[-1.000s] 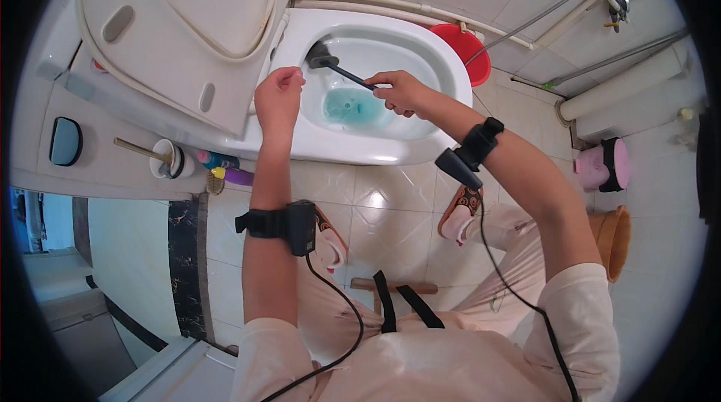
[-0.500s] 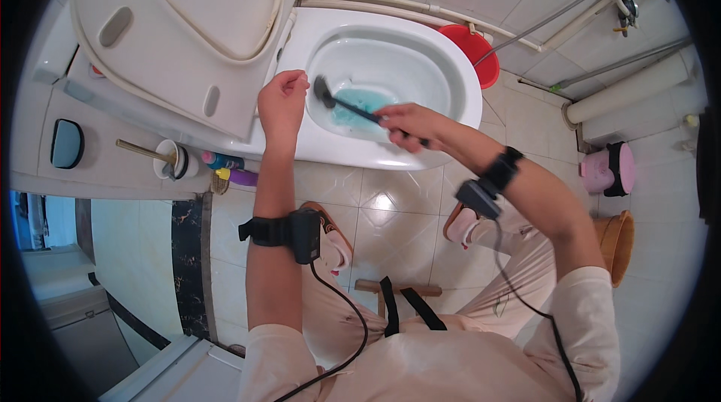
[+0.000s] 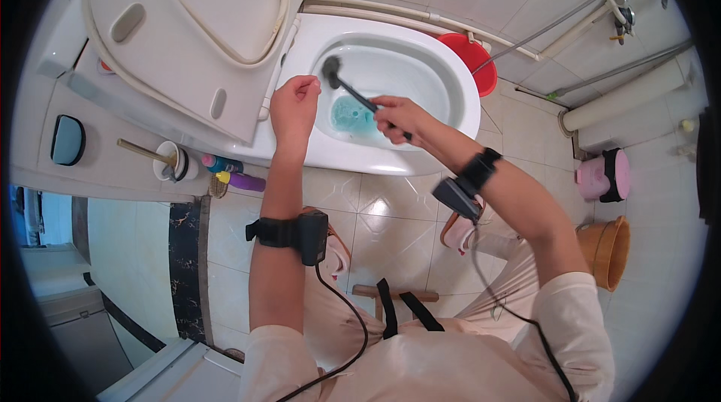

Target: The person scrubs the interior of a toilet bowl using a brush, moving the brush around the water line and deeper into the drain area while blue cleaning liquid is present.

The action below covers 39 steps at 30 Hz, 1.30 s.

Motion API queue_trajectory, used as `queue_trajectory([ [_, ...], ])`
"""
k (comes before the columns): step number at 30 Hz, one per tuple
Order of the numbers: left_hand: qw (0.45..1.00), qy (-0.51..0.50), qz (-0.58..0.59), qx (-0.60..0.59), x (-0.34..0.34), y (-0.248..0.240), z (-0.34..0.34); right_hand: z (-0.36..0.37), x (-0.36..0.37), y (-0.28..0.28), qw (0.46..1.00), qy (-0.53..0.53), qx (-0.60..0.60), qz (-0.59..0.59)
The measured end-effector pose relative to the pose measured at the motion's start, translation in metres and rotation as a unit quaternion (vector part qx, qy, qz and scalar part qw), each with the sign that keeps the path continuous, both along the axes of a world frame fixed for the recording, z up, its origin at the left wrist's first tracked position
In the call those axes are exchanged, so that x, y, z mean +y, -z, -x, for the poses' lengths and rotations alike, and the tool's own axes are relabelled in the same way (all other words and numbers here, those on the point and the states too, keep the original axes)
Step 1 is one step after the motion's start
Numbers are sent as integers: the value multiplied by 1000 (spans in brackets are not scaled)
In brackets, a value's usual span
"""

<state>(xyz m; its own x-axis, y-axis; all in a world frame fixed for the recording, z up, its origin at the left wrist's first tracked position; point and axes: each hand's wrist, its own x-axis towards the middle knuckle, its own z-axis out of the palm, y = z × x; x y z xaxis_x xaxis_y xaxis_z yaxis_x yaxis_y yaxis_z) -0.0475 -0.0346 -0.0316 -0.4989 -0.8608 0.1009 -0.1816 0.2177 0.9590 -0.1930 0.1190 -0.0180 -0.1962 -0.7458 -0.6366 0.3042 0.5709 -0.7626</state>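
My right hand is wrapped round the dark handle of a toilet brush. The brush slants over the white toilet bowl, its dark round head up near the far-left inner wall; whether the bristles touch the wall I cannot tell. Blue-green liquid pools at the bottom of the bowl. At the bowl's left rim, near the brush head, my left hand hovers with its fingers curled in and nothing visible in them. The toilet seat and lid are raised on the left.
A red bucket stands beyond the bowl. On the left are a brush holder, a purple bottle and a blue bottle. A pink bin and a brown bucket stand at right. A wooden stool is below me.
The brush head has moved up the bowl, away from me and slightly right, off the liquid's edge. My right hand has shifted slightly left and away, my left hand slightly right.
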Motion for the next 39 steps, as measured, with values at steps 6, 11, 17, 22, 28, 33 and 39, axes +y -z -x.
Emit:
queue_trajectory([
  [6,999,-33,5,12,-7,3,-16,-21,21,-19,1000,0,-15,-8],
  [11,999,-37,13,12,-13,8,-14,-7,34,-39,996,-73,-21,-37],
  [17,1000,7,-14,-3,1,-1,8,-4,-1,16,992,118,-10,31],
  [22,1000,-19,4,1,-8,-1,-15,-17,33,-30,998,-57,-28,-26],
  [28,1000,-4,0,16,-2,4,1,-14,3,5,1000,22,-2,4],
  [33,1000,-12,23,15,1,2,-3,-13,9,-1,999,6,-12,-36],
  [39,1000,-23,-5,-14,-5,-5,-10,5,40,-30,986,-130,-83,-58],
])
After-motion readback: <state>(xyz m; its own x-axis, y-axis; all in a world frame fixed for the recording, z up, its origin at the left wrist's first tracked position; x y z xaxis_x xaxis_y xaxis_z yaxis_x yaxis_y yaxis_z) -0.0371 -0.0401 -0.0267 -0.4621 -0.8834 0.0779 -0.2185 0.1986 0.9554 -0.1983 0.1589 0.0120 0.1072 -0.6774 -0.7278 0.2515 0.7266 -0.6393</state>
